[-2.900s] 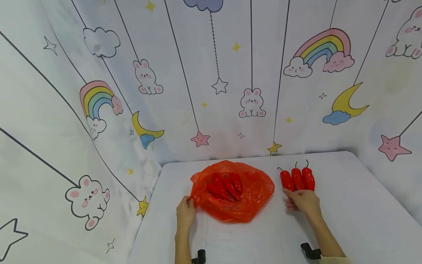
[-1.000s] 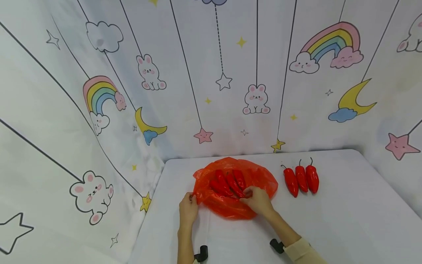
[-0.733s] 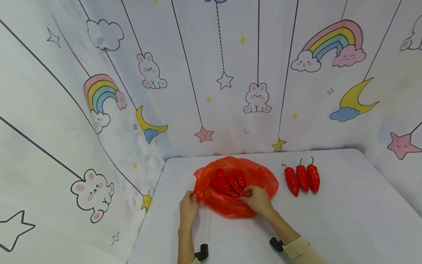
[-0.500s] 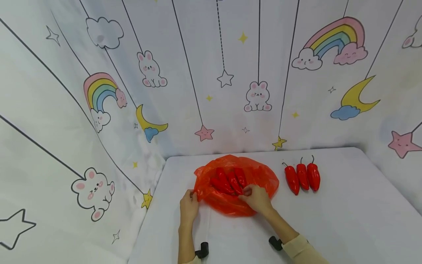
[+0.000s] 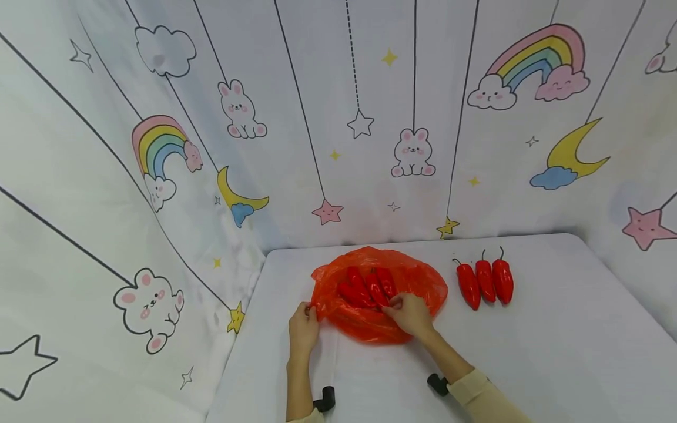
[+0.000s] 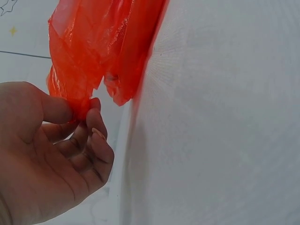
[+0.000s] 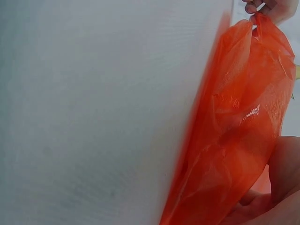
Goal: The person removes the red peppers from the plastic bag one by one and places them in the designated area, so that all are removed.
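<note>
A thin red plastic bag lies on the white table with several red chili peppers in its opening. My left hand pinches the bag's left edge; in the left wrist view, the thumb and fingertips of the left hand squeeze a gathered corner of the bag. Over the bag's right front part, my right hand has its thumb and fingertips at the lower end of a pepper. In the right wrist view the bag hides most fingers of the right hand.
Three red peppers with dark curved stems lie side by side to the right of the bag on the white table. Behind the table hangs a white cloth printed with rabbits, stars and rainbows. Black devices are at both wrists.
My right hand has moved left from the three peppers to those in the bag. Lately it has shifted barely, with the pepper's end between its fingertips. The left hand keeps its pinch.
</note>
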### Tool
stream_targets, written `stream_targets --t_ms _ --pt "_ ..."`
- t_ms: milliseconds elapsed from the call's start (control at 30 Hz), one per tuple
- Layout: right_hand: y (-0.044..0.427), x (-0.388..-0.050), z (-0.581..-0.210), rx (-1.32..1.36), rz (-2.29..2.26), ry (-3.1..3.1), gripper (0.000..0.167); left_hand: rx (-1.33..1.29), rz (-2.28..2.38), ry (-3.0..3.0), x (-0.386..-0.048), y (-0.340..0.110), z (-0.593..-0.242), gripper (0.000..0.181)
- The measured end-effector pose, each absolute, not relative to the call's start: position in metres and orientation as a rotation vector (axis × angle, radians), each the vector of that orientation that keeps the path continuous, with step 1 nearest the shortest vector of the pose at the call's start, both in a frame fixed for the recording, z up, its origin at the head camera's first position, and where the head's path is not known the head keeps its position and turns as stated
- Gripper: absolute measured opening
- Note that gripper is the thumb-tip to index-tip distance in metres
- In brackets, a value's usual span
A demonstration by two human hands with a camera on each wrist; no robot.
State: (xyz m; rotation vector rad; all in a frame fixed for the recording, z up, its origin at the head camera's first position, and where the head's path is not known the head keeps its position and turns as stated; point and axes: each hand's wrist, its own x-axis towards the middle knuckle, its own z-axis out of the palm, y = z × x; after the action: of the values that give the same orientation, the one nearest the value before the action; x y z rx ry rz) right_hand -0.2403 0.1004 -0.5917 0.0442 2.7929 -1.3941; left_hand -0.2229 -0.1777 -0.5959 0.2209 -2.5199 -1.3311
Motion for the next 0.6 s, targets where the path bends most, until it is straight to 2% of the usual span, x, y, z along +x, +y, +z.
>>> stream_targets --t_ms 300,600 --pt "0.0972 -0.243 -0.5938 0.067 -1.363 2.809 0.032 0.219 -1.316 -2.527 -0.224 -0.1782 -0.5975 0.014" --pt "0.0985 -0.2424 -0.5929 0.08 -1.416 2.789 0.023 0.216 -1.308 -2.521 -0.2238 -0.1777 -0.597 0.014"
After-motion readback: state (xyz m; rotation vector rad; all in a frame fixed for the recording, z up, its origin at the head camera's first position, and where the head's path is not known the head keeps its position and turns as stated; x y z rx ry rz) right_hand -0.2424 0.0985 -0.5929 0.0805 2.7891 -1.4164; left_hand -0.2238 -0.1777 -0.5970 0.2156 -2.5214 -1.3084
